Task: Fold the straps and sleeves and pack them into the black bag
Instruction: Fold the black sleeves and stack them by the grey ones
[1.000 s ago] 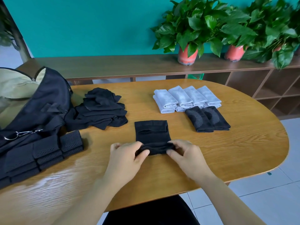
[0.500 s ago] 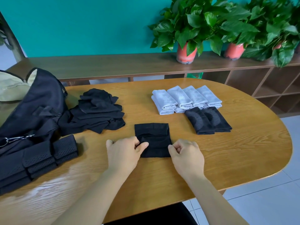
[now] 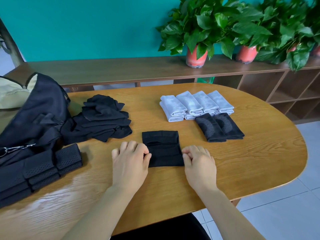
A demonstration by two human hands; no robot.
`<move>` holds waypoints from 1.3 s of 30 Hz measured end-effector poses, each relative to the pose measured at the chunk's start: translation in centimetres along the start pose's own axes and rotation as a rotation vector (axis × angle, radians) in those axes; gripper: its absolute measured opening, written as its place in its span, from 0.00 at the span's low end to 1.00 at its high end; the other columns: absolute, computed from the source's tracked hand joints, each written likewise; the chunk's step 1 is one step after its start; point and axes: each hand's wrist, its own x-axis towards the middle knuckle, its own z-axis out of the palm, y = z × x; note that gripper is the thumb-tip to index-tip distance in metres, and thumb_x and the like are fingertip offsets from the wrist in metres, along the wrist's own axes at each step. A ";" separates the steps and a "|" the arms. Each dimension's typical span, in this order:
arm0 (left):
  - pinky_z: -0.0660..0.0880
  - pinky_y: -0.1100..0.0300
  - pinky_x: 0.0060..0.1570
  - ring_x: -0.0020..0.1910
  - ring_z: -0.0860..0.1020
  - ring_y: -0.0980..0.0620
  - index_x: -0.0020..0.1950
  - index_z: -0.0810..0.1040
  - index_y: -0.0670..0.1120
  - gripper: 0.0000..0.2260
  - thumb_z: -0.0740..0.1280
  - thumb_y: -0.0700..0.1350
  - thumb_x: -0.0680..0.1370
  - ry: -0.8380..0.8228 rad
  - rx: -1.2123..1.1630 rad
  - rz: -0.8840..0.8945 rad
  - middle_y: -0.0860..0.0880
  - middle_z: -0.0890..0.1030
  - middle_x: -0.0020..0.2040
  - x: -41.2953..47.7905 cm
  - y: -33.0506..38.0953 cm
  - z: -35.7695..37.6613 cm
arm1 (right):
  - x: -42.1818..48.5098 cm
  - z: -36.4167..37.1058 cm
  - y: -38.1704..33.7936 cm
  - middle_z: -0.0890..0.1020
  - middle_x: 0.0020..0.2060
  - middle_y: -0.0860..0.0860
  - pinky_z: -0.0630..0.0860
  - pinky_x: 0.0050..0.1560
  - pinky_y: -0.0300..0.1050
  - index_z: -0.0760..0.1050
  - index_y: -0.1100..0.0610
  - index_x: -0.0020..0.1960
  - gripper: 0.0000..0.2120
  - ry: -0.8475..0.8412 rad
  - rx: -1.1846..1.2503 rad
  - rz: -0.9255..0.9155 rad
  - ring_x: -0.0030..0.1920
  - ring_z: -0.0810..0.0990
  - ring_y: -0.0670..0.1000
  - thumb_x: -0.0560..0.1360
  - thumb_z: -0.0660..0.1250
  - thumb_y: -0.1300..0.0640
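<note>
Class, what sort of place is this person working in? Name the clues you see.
Probably an office or common room: an oval wooden table, a long low wooden shelf unit along a teal wall, and potted plants standing on it.

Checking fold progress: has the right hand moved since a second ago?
Yes: the right hand slid rightward off the black sleeve, onto the table beside it.

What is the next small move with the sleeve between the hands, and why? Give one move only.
Probably grip the sleeve by its side edges and set it beside the two black sleeves on the right. It lies folded flat and squared, with the left hand and right hand at its edges.
</note>
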 end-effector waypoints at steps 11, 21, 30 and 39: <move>0.32 0.54 0.72 0.77 0.40 0.58 0.79 0.41 0.48 0.33 0.29 0.58 0.75 -0.425 0.033 0.312 0.53 0.41 0.78 -1.2 0.0 -1.1 | -0.9 -0.2 -2.1 0.36 0.77 0.48 0.32 0.75 0.46 0.35 0.53 0.78 0.36 -0.563 -0.314 -0.449 0.75 0.30 0.45 0.73 0.28 0.38; 0.33 0.55 0.71 0.77 0.50 0.60 0.80 0.52 0.50 0.23 0.44 0.53 0.85 -0.470 0.089 0.384 0.54 0.51 0.79 -0.1 -1.9 -1.8 | -0.7 -1.6 -0.5 0.47 0.78 0.51 0.41 0.75 0.50 0.47 0.56 0.79 0.37 -0.492 -0.465 -0.442 0.78 0.42 0.49 0.77 0.36 0.36; 0.52 0.52 0.63 0.64 0.75 0.58 0.64 0.78 0.53 0.24 0.47 0.55 0.81 -0.386 0.030 0.426 0.55 0.78 0.65 -0.8 -0.7 -3.2 | -0.3 -1.1 -1.4 0.77 0.66 0.54 0.60 0.73 0.47 0.76 0.57 0.67 0.27 -0.364 -0.350 -0.533 0.70 0.71 0.52 0.71 0.53 0.54; 0.44 0.57 0.69 0.71 0.69 0.57 0.71 0.72 0.52 0.19 0.62 0.54 0.80 -0.372 -0.075 0.402 0.55 0.72 0.71 0.3 0.4 -2.0 | 0.4 -1.9 -1.0 0.72 0.70 0.51 0.54 0.71 0.39 0.71 0.55 0.71 0.25 -0.436 -0.184 -0.522 0.72 0.68 0.48 0.74 0.55 0.59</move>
